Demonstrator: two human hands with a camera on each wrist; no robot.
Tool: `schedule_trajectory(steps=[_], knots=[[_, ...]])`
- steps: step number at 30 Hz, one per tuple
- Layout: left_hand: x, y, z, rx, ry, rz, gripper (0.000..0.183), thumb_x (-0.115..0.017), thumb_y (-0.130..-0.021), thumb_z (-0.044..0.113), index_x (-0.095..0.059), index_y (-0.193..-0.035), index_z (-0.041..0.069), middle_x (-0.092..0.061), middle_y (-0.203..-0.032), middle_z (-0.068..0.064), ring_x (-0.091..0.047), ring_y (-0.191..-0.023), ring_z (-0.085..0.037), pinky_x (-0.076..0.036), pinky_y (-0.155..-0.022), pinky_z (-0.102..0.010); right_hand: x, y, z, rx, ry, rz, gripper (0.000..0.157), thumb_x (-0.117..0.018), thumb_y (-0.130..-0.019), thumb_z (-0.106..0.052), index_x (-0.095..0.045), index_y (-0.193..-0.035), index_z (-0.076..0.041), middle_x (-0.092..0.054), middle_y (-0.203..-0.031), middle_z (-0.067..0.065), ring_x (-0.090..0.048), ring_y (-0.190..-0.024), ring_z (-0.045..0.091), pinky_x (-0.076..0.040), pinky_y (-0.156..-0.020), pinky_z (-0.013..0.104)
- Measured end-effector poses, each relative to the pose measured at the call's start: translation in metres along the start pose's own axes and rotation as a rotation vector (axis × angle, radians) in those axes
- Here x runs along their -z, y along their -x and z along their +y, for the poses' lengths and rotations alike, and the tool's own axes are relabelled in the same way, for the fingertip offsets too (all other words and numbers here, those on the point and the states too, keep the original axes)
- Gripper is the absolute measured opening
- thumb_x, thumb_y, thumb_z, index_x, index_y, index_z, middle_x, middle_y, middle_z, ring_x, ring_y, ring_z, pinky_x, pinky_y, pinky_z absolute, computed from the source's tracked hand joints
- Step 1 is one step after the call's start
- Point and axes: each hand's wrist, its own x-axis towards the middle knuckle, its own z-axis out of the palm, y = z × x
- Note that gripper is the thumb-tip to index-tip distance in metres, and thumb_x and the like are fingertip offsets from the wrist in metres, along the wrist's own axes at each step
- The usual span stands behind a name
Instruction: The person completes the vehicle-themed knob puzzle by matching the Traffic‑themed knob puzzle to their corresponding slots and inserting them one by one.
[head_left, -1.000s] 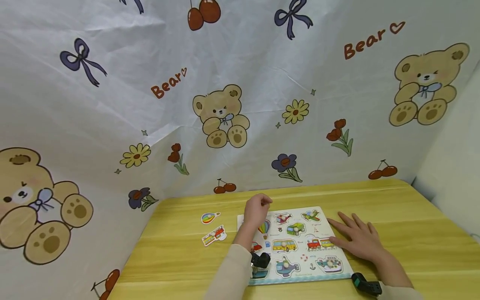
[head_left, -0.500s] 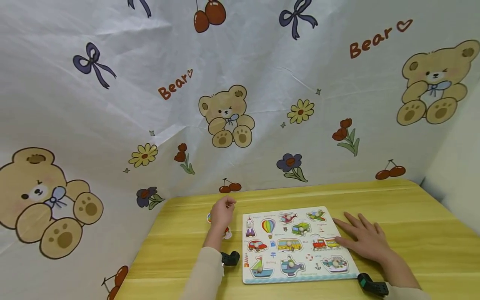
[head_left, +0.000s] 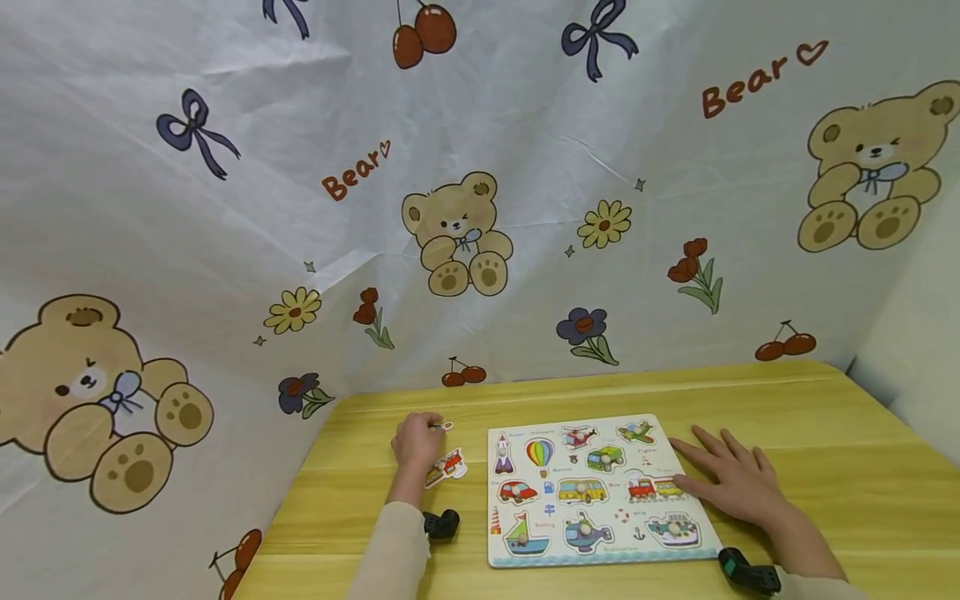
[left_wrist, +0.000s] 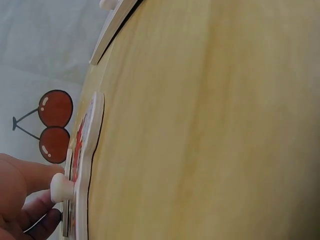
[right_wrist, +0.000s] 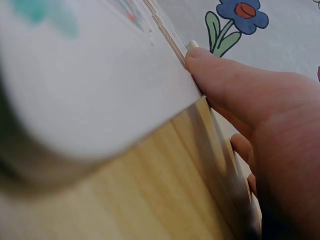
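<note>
A hot-air balloon puzzle piece [head_left: 447, 426] lies on the table at the left, mostly covered by my left hand [head_left: 420, 442], whose fingers and thumb close in on it. In the left wrist view, the train puzzle piece [left_wrist: 89, 145] with its white knob stands in front, and the grip behind it is partly hidden. The same train piece [head_left: 447, 468] lies just below the hand in the head view. My right hand [head_left: 731, 477] rests with spread fingers at the right edge of the white puzzle board [head_left: 558, 557]. Its thumb [right_wrist: 220, 75] lies along the board's edge.
Knobbed vehicle pieces sit in the board, among them a bus [head_left: 582, 490], a sailboat [head_left: 525, 537] and a ship [head_left: 673, 528]. A bear-print cloth [head_left: 510, 333] hangs behind the yellow wood-grain table [head_left: 810, 442].
My left hand has moved left from over the board to the loose pieces and come down on the balloon piece. The right hand has stayed at the board's edge.
</note>
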Motion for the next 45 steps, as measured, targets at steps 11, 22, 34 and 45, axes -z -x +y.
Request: schedule_trajectory(steps=[11,22,34,45], knots=[[0.000,-0.001,0.003,-0.020,-0.028,0.006,0.018,-0.069,-0.091,0.011,-0.080,-0.105,0.015,-0.072,-0.111,-0.008,-0.059,-0.107,-0.034,-0.041,-0.094,-0.058,0.002,-0.003,0.002,0.001,0.016,0.009,0.066,-0.061,-0.092,-0.056,-0.046,-0.151,-0.029,-0.034,-0.158,0.023,-0.022,-0.142,0.058,-0.010,-0.104,0.080],[0.001,-0.001,-0.004,-0.055,0.072,0.035,0.023,-0.071,-0.088,0.006,-0.075,-0.110,-0.002,-0.067,-0.117,-0.020,-0.060,-0.111,-0.040,-0.050,-0.095,-0.055,0.002,-0.002,0.000,0.001,0.015,0.014,0.066,-0.061,-0.092,-0.056,-0.046,-0.150,-0.029,-0.035,-0.158,0.023,-0.022,-0.142,0.058,-0.010,-0.104,0.080],[0.002,-0.005,-0.007,-0.032,0.091,0.085,0.020,-0.073,-0.086,0.002,-0.074,-0.103,-0.008,-0.057,-0.137,-0.025,-0.054,-0.125,-0.046,-0.049,-0.102,-0.054,0.002,0.000,0.002,0.003,0.019,0.017,0.065,-0.061,-0.092,-0.055,-0.047,-0.150,-0.029,-0.035,-0.158,0.023,-0.023,-0.141,0.059,-0.011,-0.103,0.080],[0.005,-0.002,-0.015,0.022,0.062,0.088,0.017,-0.074,-0.088,0.011,-0.078,-0.101,0.000,-0.056,-0.141,-0.021,-0.051,-0.129,-0.045,-0.047,-0.102,-0.057,-0.001,0.000,0.001,0.006,0.010,0.020,0.065,-0.061,-0.092,-0.056,-0.047,-0.150,-0.029,-0.035,-0.158,0.022,-0.023,-0.141,0.059,-0.011,-0.103,0.081]])
